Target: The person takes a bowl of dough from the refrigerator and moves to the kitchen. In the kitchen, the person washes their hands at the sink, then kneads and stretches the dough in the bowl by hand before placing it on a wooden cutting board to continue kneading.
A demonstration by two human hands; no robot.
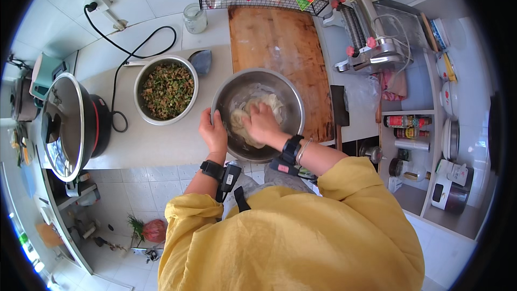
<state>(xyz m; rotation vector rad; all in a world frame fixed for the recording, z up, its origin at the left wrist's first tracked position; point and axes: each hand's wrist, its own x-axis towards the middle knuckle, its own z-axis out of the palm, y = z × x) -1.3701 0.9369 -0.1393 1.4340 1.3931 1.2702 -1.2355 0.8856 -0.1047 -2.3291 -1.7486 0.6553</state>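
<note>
A steel mixing bowl (297, 97) stands at the counter's front edge, overlapping the left side of a wooden board (278, 44). Inside it lies soft, pale dough (241, 126), uneven in shape, with whitish smears on the bowl's wall. My right hand (262, 123) presses into the dough, its fingertips partly sunk in and hidden. With my left hand (214, 131) I grip the bowl's left rim, thumb at the inside. To the left, a smaller steel bowl (195, 89) holds a chopped green and brown mixture. Behind that bowl rests a dark, flat spatula blade (200, 62).
A lidded electric pan (97, 125) stands far left, near a black power cord (117, 76). A glass jar (195, 19) and a wire basket (264, 1) line the back. At right are a roller machine (363, 28), a cleaver (339, 105) and shelves (408, 112) with bottles.
</note>
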